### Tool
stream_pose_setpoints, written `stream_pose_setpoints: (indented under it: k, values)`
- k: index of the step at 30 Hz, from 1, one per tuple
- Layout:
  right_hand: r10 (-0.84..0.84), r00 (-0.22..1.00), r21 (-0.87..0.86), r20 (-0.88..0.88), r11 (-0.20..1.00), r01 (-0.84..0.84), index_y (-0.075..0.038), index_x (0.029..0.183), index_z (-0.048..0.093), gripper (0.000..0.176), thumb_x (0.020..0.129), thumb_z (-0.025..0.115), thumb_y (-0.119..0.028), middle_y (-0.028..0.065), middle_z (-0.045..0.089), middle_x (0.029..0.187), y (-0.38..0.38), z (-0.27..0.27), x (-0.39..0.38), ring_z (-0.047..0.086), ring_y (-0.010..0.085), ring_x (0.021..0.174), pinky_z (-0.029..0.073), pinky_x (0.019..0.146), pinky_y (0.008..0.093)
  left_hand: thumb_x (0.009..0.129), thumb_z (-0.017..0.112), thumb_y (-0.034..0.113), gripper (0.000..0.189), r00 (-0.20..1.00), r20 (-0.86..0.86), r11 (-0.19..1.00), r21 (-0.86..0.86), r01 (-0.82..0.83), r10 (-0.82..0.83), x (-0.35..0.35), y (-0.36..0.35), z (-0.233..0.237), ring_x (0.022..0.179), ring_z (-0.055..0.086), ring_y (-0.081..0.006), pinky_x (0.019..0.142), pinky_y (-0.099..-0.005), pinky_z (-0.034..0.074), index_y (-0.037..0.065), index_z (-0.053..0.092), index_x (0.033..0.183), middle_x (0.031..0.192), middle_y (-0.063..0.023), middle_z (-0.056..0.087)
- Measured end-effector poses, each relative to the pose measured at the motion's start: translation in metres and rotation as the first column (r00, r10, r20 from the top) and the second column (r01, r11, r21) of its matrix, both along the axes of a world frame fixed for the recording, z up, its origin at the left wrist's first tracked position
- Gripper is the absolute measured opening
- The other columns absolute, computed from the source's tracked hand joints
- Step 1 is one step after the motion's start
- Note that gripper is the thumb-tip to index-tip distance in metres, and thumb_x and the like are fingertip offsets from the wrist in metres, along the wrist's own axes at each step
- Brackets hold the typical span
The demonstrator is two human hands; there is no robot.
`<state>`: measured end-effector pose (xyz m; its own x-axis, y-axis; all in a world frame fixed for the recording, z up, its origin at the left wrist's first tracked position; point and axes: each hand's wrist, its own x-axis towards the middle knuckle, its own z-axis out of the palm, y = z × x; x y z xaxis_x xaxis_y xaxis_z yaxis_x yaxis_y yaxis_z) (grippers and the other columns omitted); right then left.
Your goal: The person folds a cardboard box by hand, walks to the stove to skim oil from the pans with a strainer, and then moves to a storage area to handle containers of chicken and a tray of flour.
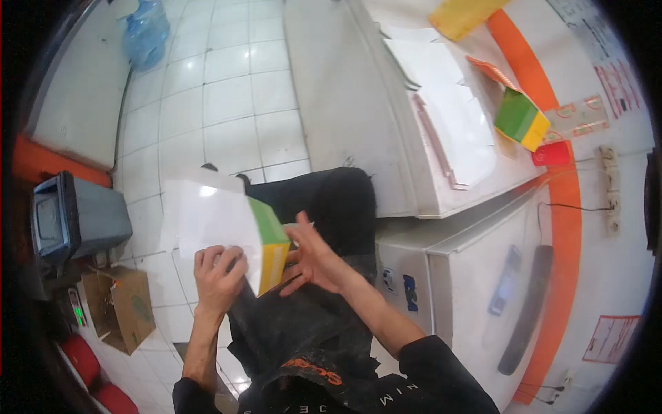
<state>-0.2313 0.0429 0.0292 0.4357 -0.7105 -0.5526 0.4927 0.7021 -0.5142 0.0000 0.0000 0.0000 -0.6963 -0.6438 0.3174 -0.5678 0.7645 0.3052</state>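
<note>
A partly folded cardboard box (214,217) is held over my lap, its broad white face turned up and a green and yellow side facing right. My left hand (219,276) grips the near edge of its white panel with curled fingers. On the other side, my right hand (316,261) has its fingers spread beside the green and yellow wall. The fingertips come close to that wall or touch it; part of them is hidden behind it.
On the white counter (420,190) lie flat white cardboard sheets (455,117) and a folded green and yellow box (518,117). A grey bin (93,217), an open brown carton (131,310) and red stools (83,362) stand at left. Water bottles (146,34) stand on the tiled floor.
</note>
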Motion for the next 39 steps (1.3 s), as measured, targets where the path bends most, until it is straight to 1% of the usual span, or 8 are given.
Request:
stream_pose_setpoints:
  k: [5, 13, 15, 19, 21, 25, 28, 39]
  values:
    - [-0.11, 0.988, -0.022, 0.104, 0.993, 0.113, -0.015, 0.147, 0.016, 0.079, 0.091, 0.04, -0.066, 0.0233, 0.052, 0.122, 0.009, 0.018, 0.001, 0.063, 0.0356, 0.102, 0.057, 0.079, 0.0498, 0.065, 0.067, 0.006, 0.017, 0.993, -0.12, 0.968, -0.247, -0.035, 0.005, -0.025, -0.006, 0.018, 0.086, 0.054, -0.0208, 0.073, -0.0365, 0.039, 0.009, 0.063, 0.081, 0.098, 0.0016, 0.064]
    - [-0.159, 0.957, -0.179, -0.244, 0.977, 0.117, -0.015, 0.145, 0.019, 0.07, 0.093, 0.056, -0.043, 0.0141, 0.038, 0.132, 0.016, 0.056, -0.019, 0.044, 0.0284, 0.124, 0.049, 0.092, 0.0492, 0.07, 0.069, 0.006, 0.02, 0.981, -0.191, 0.964, -0.264, -0.021, -0.031, -0.051, -0.01, 0.025, 0.092, 0.054, -0.0214, 0.078, -0.0378, 0.037, 0.013, 0.066, 0.088, 0.105, -0.0013, 0.064]
    - [-0.366, 0.917, -0.257, -0.159, 0.912, 0.319, -0.011, 0.145, 0.021, 0.074, 0.088, 0.063, -0.033, 0.0108, 0.042, 0.129, 0.025, 0.076, -0.033, 0.047, 0.0231, 0.121, 0.044, 0.098, 0.0427, 0.074, 0.069, 0.007, 0.018, 0.944, -0.325, 0.92, -0.349, -0.177, 0.058, -0.057, -0.009, 0.04, 0.099, 0.054, -0.0232, 0.082, -0.0387, 0.037, 0.014, 0.068, 0.09, 0.115, -0.0063, 0.061]
    - [-0.839, 0.515, -0.646, -0.175, 0.492, 0.583, 0.001, 0.135, 0.04, 0.055, 0.089, 0.056, -0.026, 0.0088, 0.054, 0.125, 0.075, 0.117, -0.093, 0.054, 0.0204, 0.116, 0.048, 0.093, 0.0335, 0.075, 0.069, 0.003, 0.034, 0.909, -0.399, 0.935, -0.263, -0.237, 0.118, -0.043, -0.009, 0.036, 0.107, 0.054, -0.0279, 0.086, -0.0395, 0.037, 0.012, 0.064, 0.107, 0.123, -0.0123, 0.056]
    - [-0.975, -0.023, -0.8, -0.222, 0.169, 0.575, 0.002, 0.136, 0.039, 0.049, 0.093, 0.049, -0.019, 0.0121, 0.052, 0.128, 0.068, 0.158, -0.115, 0.053, 0.0224, 0.117, 0.044, 0.099, 0.0343, 0.076, 0.068, 0.001, 0.039, 0.913, -0.384, 0.945, -0.224, -0.237, 0.138, -0.033, -0.008, 0.027, 0.111, 0.053, -0.0298, 0.09, -0.0412, 0.037, 0.011, 0.061, 0.112, 0.125, -0.0132, 0.055]
    - [-0.842, -0.474, -0.955, -0.259, 0.295, -0.003, -0.005, 0.144, 0.021, 0.072, 0.088, 0.065, -0.013, 0.0163, 0.032, 0.141, 0.062, 0.212, -0.176, 0.041, 0.0252, 0.126, 0.034, 0.106, 0.0379, 0.079, 0.066, -0.002, 0.036, 0.914, -0.323, 0.959, -0.064, -0.278, 0.243, -0.019, -0.002, 0.009, 0.117, 0.049, -0.0311, 0.095, -0.0445, 0.036, 0.008, 0.059, 0.113, 0.129, -0.0139, 0.05]
    - [-0.821, -0.52, -0.923, -0.234, 0.355, -0.146, -0.006, 0.145, 0.02, 0.077, 0.086, 0.069, -0.016, 0.0156, 0.032, 0.14, 0.057, 0.213, -0.247, 0.04, 0.025, 0.126, 0.034, 0.106, 0.0377, 0.079, 0.065, -0.003, 0.038, 0.9, -0.326, 0.955, 0.027, -0.295, 0.288, -0.016, 0.002, 0.003, 0.119, 0.048, -0.0322, 0.097, -0.0467, 0.036, 0.007, 0.057, 0.114, 0.13, -0.0143, 0.049]
    - [-0.535, -0.712, -0.619, -0.454, 0.765, -0.18, -0.005, 0.148, 0.026, 0.081, 0.087, 0.067, -0.037, 0.0255, 0.027, 0.146, 0.024, 0.163, -0.369, 0.025, 0.0391, 0.137, 0.025, 0.111, 0.0471, 0.08, 0.062, -0.004, 0.038, 0.9, -0.28, 0.942, 0.148, -0.302, 0.333, -0.019, 0.016, -0.005, 0.122, 0.047, -0.0339, 0.108, -0.0573, 0.029, 0.005, 0.053, 0.116, 0.129, -0.0158, 0.048]
